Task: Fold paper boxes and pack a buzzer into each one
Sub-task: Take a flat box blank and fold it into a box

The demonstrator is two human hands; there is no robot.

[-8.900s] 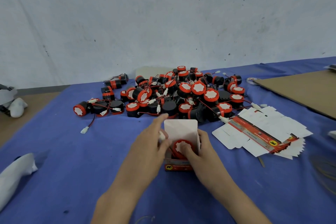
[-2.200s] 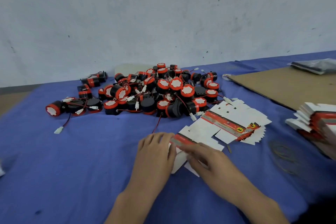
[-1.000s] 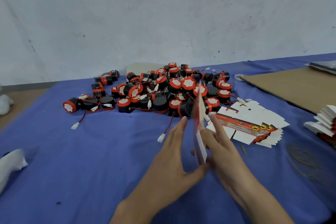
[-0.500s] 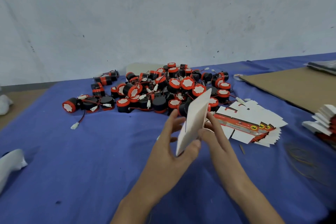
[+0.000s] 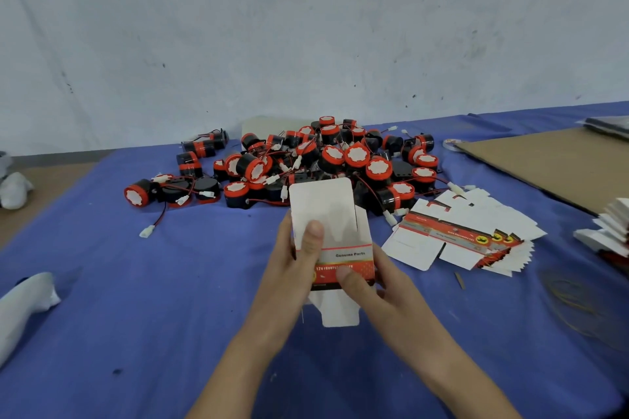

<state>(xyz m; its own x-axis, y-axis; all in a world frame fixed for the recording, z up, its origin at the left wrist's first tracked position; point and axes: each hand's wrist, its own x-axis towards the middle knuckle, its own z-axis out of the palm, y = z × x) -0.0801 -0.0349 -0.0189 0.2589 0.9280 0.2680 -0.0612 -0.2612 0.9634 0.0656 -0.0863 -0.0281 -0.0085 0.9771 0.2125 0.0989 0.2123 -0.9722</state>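
Observation:
I hold a white and red paper box [image 5: 335, 235] upright above the blue cloth, its top flap raised and its bottom flap hanging down. My left hand [image 5: 294, 260] grips its left side, thumb on the white inner face. My right hand [image 5: 369, 286] pinches the red printed front, thumb on the label. Behind it lies a heap of black and red buzzers [image 5: 316, 163] with red wires and white plugs. A fanned stack of flat box blanks [image 5: 466, 231] lies to the right.
A brown cardboard sheet [image 5: 551, 160] covers the right rear of the table. More stacked boxes [image 5: 612, 228] sit at the right edge. Rubber bands [image 5: 575, 303] lie front right. White cloth bundles [image 5: 23, 303] rest at the left edge. A grey wall stands behind.
The flat blank that I held edge-on a second ago has been opened into a box shape and turned so its printed front faces me. Both hands shifted onto its sides.

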